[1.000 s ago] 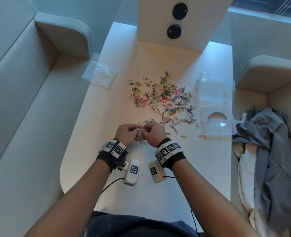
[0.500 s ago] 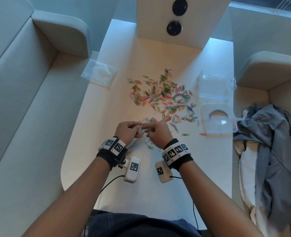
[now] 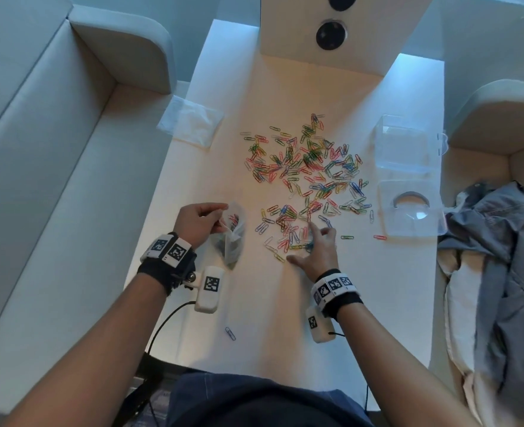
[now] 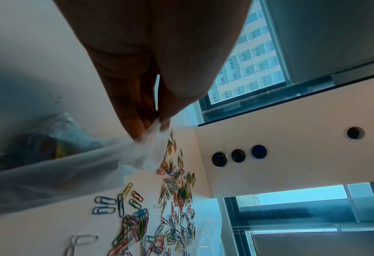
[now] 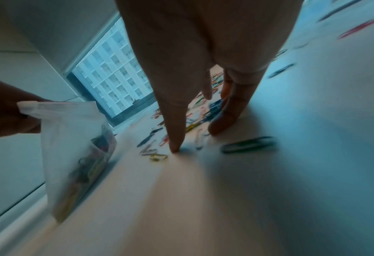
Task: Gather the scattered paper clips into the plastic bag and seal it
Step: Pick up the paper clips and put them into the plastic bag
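We see the white counter [image 3: 254, 318] running away from the person, its far end cut off by the frame and partly covered by a raised box with round sockets. On either side sit two pale seats; a heap of grey cloth [image 3: 507, 241] lies on the right one. Two clear plastic boxes [image 3: 408, 143] stand at the counter's right edge, and a second flat clear bag [image 3: 190, 121] lies at its left edge.

The paper clips [image 3: 310, 167] spread across the counter's middle in a loose patch, too many and too tangled for us to count; one blue clip [image 3: 230, 333] lies alone near the person.

The plastic bag [image 3: 231, 238] hangs upright, mouth uppermost, long axis roughly vertical, its bottom near or on the counter. Some clips lie inside, blurred, their number unclear. The left hand [image 3: 197, 224] pinches the bag's top edge between thumb and fingers. The right hand [image 3: 317, 248] is spread, fingers apart, tips on the counter among the nearest clips; whether it holds any we cannot tell through the blur.
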